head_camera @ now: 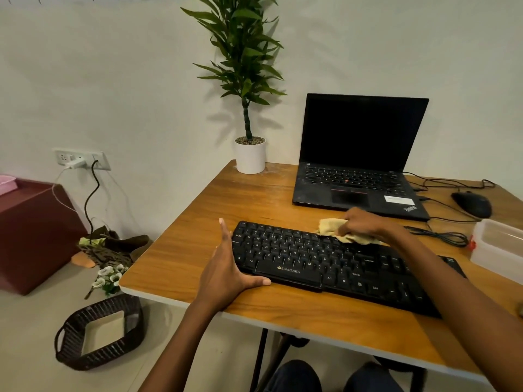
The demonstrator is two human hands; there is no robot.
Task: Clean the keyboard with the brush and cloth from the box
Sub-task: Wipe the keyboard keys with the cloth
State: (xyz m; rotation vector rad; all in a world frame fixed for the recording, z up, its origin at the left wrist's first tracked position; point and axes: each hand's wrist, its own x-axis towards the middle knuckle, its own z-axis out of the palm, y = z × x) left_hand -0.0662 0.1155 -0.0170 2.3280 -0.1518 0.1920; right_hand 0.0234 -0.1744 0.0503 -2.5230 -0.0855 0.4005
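A black keyboard (311,258) lies slanted across the wooden table (254,199). My left hand (226,267) braces its left end, fingers straight along the side and thumb along the front edge. My right hand (365,223) grips a crumpled yellow cloth (331,226) and holds it against the keyboard's top rows. A clear plastic box (498,247) stands open at the right edge of the table. No brush is visible.
An open black laptop (356,165) stands behind the keyboard, with a black mouse (472,203) and cables (444,236) to its right. A potted plant (250,154) occupies the back left corner. On the floor lie a dark basket (99,332) and artificial flowers (109,277).
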